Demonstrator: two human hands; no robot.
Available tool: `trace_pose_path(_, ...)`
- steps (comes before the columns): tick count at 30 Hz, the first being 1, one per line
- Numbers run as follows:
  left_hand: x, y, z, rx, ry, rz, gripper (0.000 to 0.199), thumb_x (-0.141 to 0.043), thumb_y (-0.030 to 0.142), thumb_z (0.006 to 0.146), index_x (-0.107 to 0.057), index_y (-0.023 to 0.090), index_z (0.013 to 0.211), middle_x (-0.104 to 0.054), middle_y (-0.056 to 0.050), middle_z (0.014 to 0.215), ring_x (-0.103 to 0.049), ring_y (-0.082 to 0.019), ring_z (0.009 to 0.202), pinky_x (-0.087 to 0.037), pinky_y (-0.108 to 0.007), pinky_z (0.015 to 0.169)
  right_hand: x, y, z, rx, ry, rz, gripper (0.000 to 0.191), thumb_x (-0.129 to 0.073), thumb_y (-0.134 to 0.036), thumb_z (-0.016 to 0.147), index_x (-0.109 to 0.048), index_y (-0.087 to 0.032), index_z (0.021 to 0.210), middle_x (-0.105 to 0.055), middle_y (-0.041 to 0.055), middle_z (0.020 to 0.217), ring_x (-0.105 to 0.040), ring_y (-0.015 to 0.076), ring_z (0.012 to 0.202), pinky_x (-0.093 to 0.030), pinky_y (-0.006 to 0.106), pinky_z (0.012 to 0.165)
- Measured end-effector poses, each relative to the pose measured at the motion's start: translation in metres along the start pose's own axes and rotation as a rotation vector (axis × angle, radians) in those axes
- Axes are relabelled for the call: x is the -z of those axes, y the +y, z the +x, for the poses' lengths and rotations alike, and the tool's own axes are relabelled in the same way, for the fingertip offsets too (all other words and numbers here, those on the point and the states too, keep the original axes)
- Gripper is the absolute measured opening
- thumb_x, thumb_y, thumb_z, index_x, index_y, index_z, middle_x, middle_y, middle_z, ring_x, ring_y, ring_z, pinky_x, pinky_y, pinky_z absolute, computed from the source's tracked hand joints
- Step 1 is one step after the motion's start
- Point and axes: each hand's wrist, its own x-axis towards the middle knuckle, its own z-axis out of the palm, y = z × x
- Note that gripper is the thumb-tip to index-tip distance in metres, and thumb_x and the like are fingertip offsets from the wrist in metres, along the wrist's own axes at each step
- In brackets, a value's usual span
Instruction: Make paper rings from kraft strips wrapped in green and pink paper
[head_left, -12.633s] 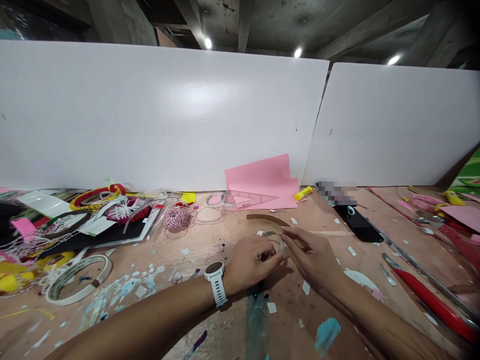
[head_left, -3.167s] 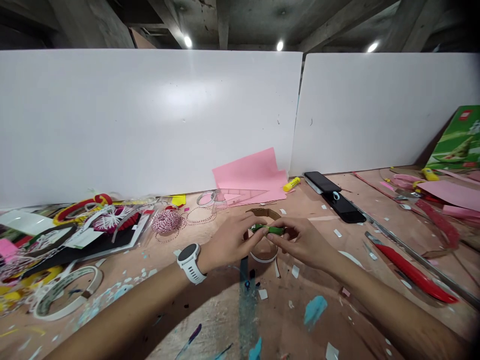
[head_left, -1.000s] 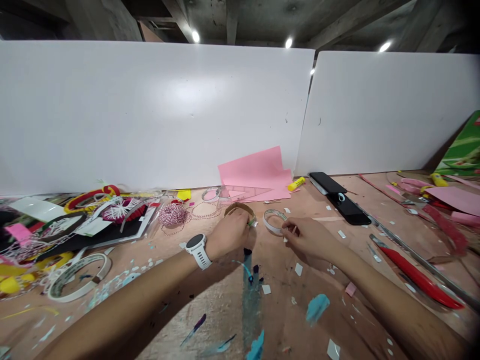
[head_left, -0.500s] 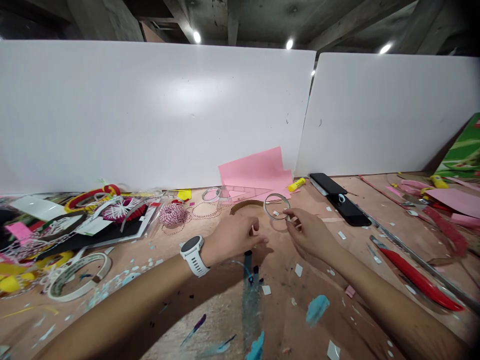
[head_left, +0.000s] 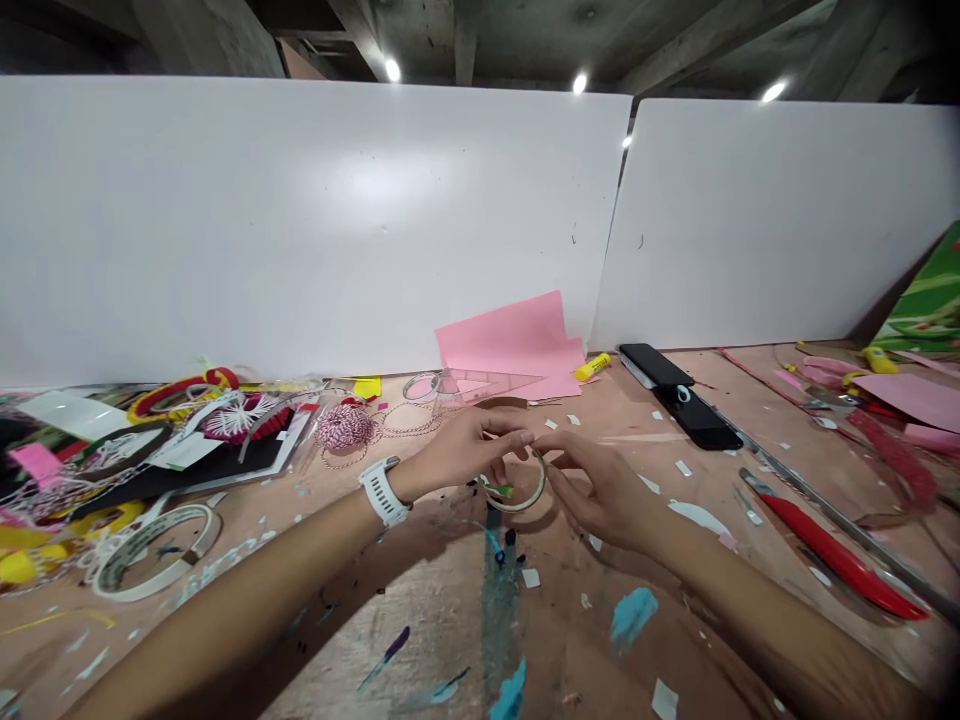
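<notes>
A thin, pale hoop-like ring (head_left: 520, 506) is tilted between my two hands, low over the table. My left hand (head_left: 471, 446), with a white watch (head_left: 384, 492) on its wrist, bends its fingers over the ring's left and upper side. On the right side, my right hand (head_left: 600, 482) pinches the rim with thumb and fingertips. A small green bit (head_left: 501, 491) shows inside the hoop. Part of a brown curved band (head_left: 504, 402) appears just behind my left hand, which hides the rest.
Pink paper (head_left: 517, 335), a clear set square (head_left: 491, 383) and a yellow glue stick (head_left: 593, 367) lie at the back. Two dark phones (head_left: 697, 418), a red cutter (head_left: 840, 555) and a metal ruler (head_left: 810, 490) are right. Twine (head_left: 345, 426) and a tape roll (head_left: 159, 552) are left.
My right hand has brought the ring down and left, toward me. My left hand has rotated and moved up to meet it, and its fingers now close around the ring.
</notes>
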Motion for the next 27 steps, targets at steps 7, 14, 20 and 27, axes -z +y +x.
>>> trace_pose_path(7, 0.012, 0.016, -0.005, -0.001, 0.014, -0.019, 0.041, -0.064, 0.049, 0.097, -0.074, 0.017, 0.12, -0.079, -0.009, 0.096, -0.057, -0.007, 0.048, -0.044, -0.019, 0.044, 0.002, 0.003, 0.004, -0.293, -0.058, 0.702, 0.041, -0.07, -0.049, 0.092, -0.063, -0.025, 0.125, -0.07, 0.0081, 0.117, -0.074, 0.0225, 0.092, -0.059, 0.038, 0.083)
trace_pose_path(14, 0.024, 0.03, -0.014, -0.174, 0.026, 0.246, 0.03, -0.071, 0.04, 0.093, -0.078, 0.019, 0.112, -0.078, -0.007, 0.1, -0.065, -0.012, 0.074, -0.047, -0.022, 0.062, -0.008, 0.002, 0.006, -0.413, -0.012, 0.776, 0.041, -0.078, -0.051, 0.085, -0.073, -0.019, 0.112, -0.076, 0.008, 0.106, -0.072, 0.0216, 0.089, -0.059, 0.039, 0.085)
trace_pose_path(20, 0.017, 0.037, -0.019, -0.26, -0.08, 0.544, 0.028, -0.062, 0.032, 0.096, -0.074, 0.021, 0.119, -0.077, -0.006, 0.107, -0.069, -0.016, 0.083, -0.048, -0.024, 0.068, -0.016, 0.005, 0.005, -0.436, 0.049, 0.718, 0.037, -0.078, -0.051, 0.085, -0.074, -0.02, 0.106, -0.075, 0.006, 0.105, -0.069, 0.0191, 0.089, -0.059, 0.034, 0.079)
trace_pose_path(27, 0.003, 0.034, -0.02, -0.273, -0.057, 0.896, 0.025, -0.056, 0.033, 0.1, -0.075, 0.024, 0.113, -0.076, -0.003, 0.082, -0.067, -0.019, 0.071, -0.04, -0.029, 0.063, -0.017, 0.011, 0.008, -0.381, 0.091, 0.604, 0.038, -0.073, -0.051, 0.088, -0.073, -0.021, 0.11, -0.076, 0.0068, 0.102, -0.07, 0.023, 0.095, -0.057, 0.037, 0.082)
